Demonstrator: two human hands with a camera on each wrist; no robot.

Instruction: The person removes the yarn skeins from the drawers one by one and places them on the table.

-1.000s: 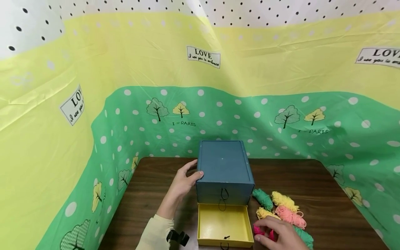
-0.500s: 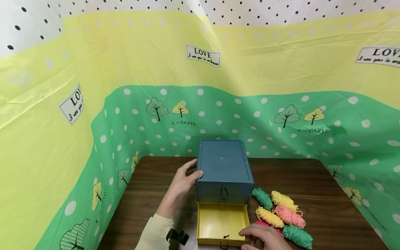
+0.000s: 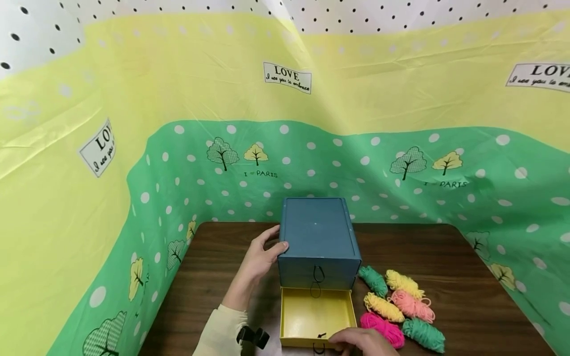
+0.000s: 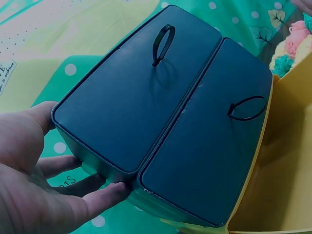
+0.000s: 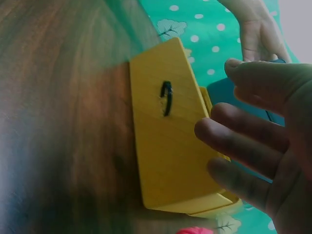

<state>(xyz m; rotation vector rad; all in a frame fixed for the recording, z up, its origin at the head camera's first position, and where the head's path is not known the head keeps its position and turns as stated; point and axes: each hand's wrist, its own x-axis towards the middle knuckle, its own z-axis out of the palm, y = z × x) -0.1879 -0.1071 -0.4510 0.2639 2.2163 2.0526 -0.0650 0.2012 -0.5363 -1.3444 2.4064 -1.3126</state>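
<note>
The left hand (image 3: pixel 258 259) rests with relaxed fingers against the blue box (image 3: pixel 318 237) at its 9 o'clock side. The yellow drawer (image 3: pixel 317 316) stands pulled out toward 6 o'clock; the right hand (image 3: pixel 362 341), fingers loosely spread, touches its front.

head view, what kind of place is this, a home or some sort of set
Probably a staged tabletop set, not a lived-in room. A printed plastic sheet screens three sides of a dark wooden table, which bears only a blue drawer box and yarn bundles.
</note>
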